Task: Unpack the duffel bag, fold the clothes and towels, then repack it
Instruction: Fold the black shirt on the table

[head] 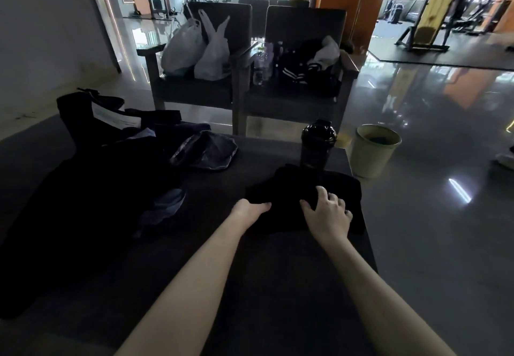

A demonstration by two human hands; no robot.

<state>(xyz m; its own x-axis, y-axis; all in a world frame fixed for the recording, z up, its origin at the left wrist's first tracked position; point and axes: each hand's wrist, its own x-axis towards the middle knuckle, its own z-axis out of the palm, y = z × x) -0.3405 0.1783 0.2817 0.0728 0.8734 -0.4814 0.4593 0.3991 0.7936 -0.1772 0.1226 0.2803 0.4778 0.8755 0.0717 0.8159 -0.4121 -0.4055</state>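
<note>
Obs., dim room, dark tabletop (250, 286).

- Black folded garment (294, 188) lies flat near the tabletop's far right corner.
- Left grip (249, 207): at the garment's near left edge, thumb on top of the cloth. The fingers are hidden by the fabric, so I cannot tell whether it pinches.
- Right grip (328, 212): wide, fingers spread, palm down, pressing on the garment's near right part. It holds nothing.
- Black shaker bottle (317, 144) stands upright just behind the garment, touching its far edge.
- Black duffel bag (75, 113) sits at the far left of the tabletop with a white sheet (116, 118) lying on it. A large black cloth (69, 216) spreads from it towards the near left edge.
- Grey-blue clothes (214, 151) lie loose between the bag and the bottle. Another grey piece (167, 205) rests on the black cloth.
- Off the tabletop: a pale bin (372, 155) on the floor to the right, and two chairs behind. The left chair (192, 91) carries white plastic bags (194, 49).
</note>
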